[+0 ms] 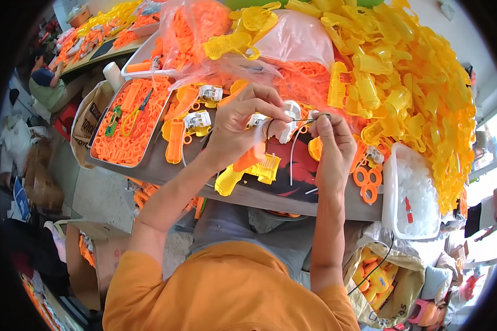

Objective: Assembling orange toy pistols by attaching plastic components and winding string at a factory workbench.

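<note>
A thin dark cord [302, 119] is stretched between my two hands above the table. My left hand [244, 124] pinches one end of it between thumb and fingertips. My right hand [332, 144] is closed in a pinch on the other end. Right beside my left fingertips is a white round plastic piece [289, 128]; I cannot tell whether that hand also holds it. Below my left hand lies a yellow and orange plastic toy body [262, 169]. A thin white strip [292, 160] hangs between the hands. Other orange toy bodies with white mechanisms [197, 121] lie further left.
At left, a tray [95, 156] holds orange parts, scissors [131, 120] and a green tool [114, 121]. Yellow shells [403, 83] are heaped at right. A clear bin [390, 204] holds translucent pieces. Orange rings [369, 194] lie near the edge. Another person [47, 85] sits far left.
</note>
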The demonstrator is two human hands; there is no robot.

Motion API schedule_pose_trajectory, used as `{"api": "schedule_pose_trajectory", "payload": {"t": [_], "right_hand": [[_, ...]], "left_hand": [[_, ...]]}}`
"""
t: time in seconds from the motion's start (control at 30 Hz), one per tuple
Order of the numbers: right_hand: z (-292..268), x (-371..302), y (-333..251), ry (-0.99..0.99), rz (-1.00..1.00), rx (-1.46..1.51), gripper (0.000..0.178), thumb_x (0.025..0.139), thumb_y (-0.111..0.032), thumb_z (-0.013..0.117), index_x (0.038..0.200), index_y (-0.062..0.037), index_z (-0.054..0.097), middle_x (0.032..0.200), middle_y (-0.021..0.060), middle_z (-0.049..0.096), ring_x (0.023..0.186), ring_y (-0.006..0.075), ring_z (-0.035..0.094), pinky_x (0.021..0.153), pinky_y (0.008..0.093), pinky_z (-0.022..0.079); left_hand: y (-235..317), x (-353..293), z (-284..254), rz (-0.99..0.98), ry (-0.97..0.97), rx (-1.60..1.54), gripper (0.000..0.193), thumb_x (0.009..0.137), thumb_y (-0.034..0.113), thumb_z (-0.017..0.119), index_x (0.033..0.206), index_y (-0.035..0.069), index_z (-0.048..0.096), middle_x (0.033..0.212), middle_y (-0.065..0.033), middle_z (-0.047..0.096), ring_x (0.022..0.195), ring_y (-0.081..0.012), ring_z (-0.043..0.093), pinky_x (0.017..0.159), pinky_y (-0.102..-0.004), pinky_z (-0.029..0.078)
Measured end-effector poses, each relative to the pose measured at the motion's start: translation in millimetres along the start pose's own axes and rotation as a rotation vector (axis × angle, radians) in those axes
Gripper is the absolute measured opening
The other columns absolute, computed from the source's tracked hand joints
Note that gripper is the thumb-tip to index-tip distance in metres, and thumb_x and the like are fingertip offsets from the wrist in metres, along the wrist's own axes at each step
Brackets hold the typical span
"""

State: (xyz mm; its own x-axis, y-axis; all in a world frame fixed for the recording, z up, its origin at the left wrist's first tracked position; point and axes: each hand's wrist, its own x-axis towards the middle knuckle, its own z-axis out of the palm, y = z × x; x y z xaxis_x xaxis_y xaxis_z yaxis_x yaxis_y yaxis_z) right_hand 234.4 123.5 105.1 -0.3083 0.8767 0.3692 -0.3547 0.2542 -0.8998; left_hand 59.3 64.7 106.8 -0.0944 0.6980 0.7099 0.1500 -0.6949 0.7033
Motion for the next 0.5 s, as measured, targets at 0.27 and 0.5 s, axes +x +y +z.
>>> {"api": "schedule_pose_trajectory", "payload": {"t": [0.27,0.5], "right_hand": [[9,2,2,0.005,-0.238,-0.028,0.013,0.100,-0.013,0.053,0.099,-0.0006,0.058,0.107,0.0093,0.063,0.095,0.0155,0.059,0.090,0.0286,0.044],[6,7,5,-0.127,-0.231,0.208,0.020,0.104,-0.019,0.042,0.108,-0.0022,0.052,0.116,0.0214,0.064,0.106,0.0294,0.065,0.097,0.0420,0.048]], "left_hand": [[3,-23,-23,-0.315,-0.083,-0.090,0.014,0.085,-0.003,0.069,0.098,0.001,0.071,0.098,-0.0073,0.068,0.086,-0.0143,0.067,0.080,-0.0285,0.056],[-21,-45,-15,-0.942,0.132,-0.881,0.024,0.096,0.016,0.059,0.114,0.000,0.063,0.099,-0.0058,0.067,0.088,-0.0128,0.064,0.083,-0.0245,0.052]]}}
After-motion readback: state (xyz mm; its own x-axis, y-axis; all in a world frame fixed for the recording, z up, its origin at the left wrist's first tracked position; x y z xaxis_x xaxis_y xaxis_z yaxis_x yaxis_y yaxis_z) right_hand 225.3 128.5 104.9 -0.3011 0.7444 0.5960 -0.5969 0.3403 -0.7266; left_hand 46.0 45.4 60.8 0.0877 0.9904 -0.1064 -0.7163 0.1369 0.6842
